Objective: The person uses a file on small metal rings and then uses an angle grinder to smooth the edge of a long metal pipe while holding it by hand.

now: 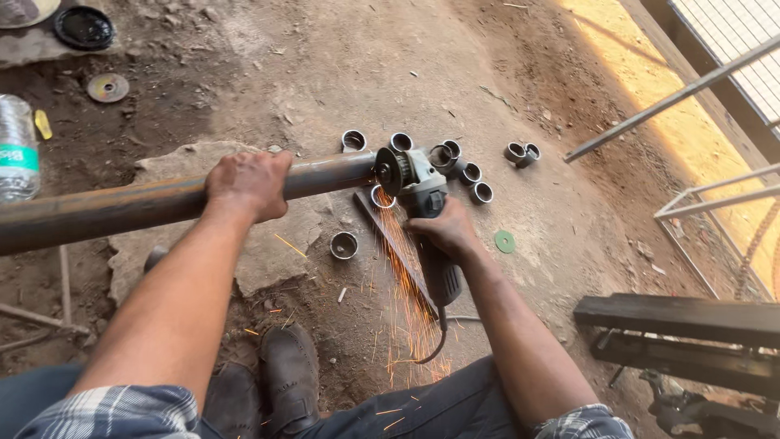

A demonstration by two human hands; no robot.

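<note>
A long rusty steel pipe (pixel 106 207) runs from the left edge toward the middle. My left hand (pixel 246 184) grips it from above, close to its right end. My right hand (pixel 443 230) holds a grey angle grinder (pixel 422 195). The grinder's disc (pixel 390 171) bites into the pipe's end, and orange sparks (pixel 406 301) spray down toward me. Several short cut pipe rings (pixel 463 167) lie on the dirt just behind the grinder, and one ring (pixel 344 245) lies below the pipe.
A flat metal bar (pixel 390 236) lies under the cut. My shoes (pixel 288 378) rest on the dirt near a stone slab (pixel 268 252). A plastic bottle (pixel 16 146) and worn discs (pixel 107 87) are at left, a green disc (pixel 504 241) at right, metal frames (pixel 715 195) and a black stand (pixel 682 321) further right.
</note>
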